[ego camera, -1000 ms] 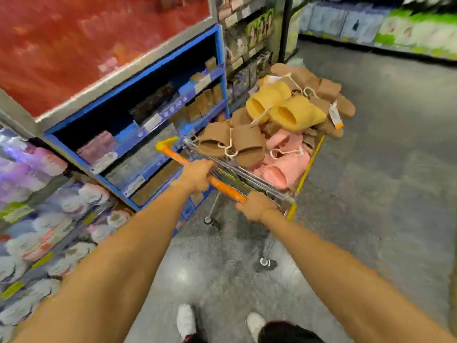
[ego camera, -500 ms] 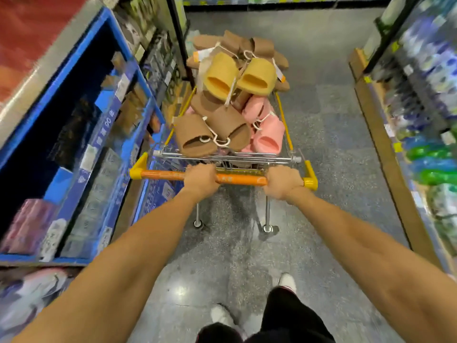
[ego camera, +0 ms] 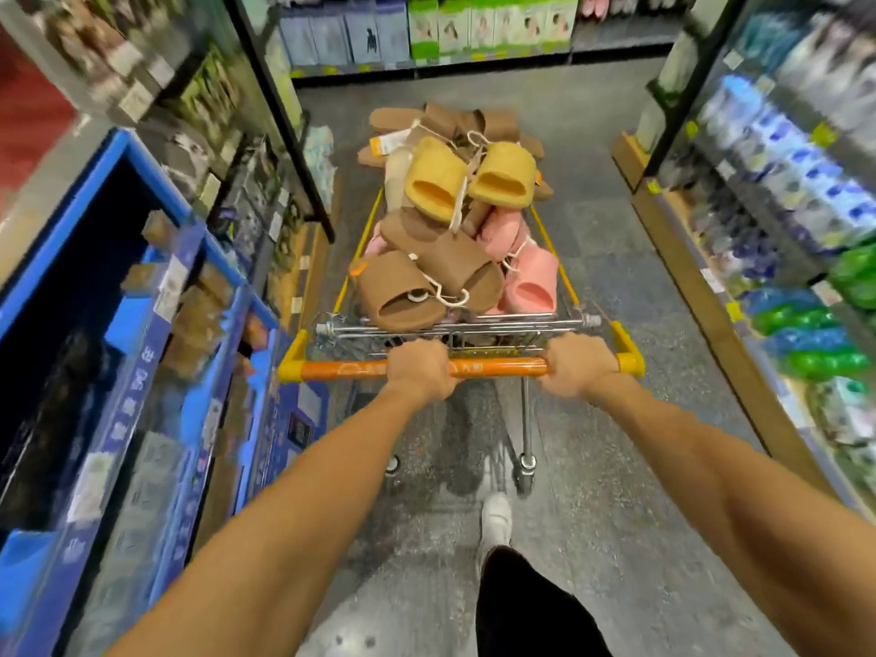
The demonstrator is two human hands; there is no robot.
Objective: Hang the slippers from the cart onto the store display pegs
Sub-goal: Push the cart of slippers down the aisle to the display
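Since the moment before, the cart [ego camera: 455, 324] had rolled further down the aisle and straightened out: the blue shelving [ego camera: 156, 296] had slid back along the person's left, and the far shelf of boxed goods [ego camera: 426, 26] at the aisle's end had come into sight.

The left hand [ego camera: 419, 369] was wrapped around the orange handle bar [ego camera: 497, 367], left of its middle, fingers curled over the top. The right hand [ego camera: 576, 365] gripped the same bar near its right end, just inside the yellow corner cap [ego camera: 630, 360]. The two hands sat apart on the bar with a stretch of orange showing between them, both arms reaching forward.

The slippers were all in the cart's basket, heaped above its rim. Nearest the handle lay a brown pair [ego camera: 426, 282] tied with white cord; to their right sat a pink pair [ego camera: 526, 272]. A yellow pair [ego camera: 469, 182] rested on top of the pile, openings facing the handle, and more brown slippers [ego camera: 460, 123] were stacked at the far end, one with an orange-and-white tag [ego camera: 388, 140].

Below the handle a white shoe [ego camera: 496, 514] and a dark trouser leg [ego camera: 531, 609] stood on the speckled grey floor [ego camera: 616, 490]. On the right ran shelves of blue and green packaged goods [ego camera: 806, 334], too blurred to read.
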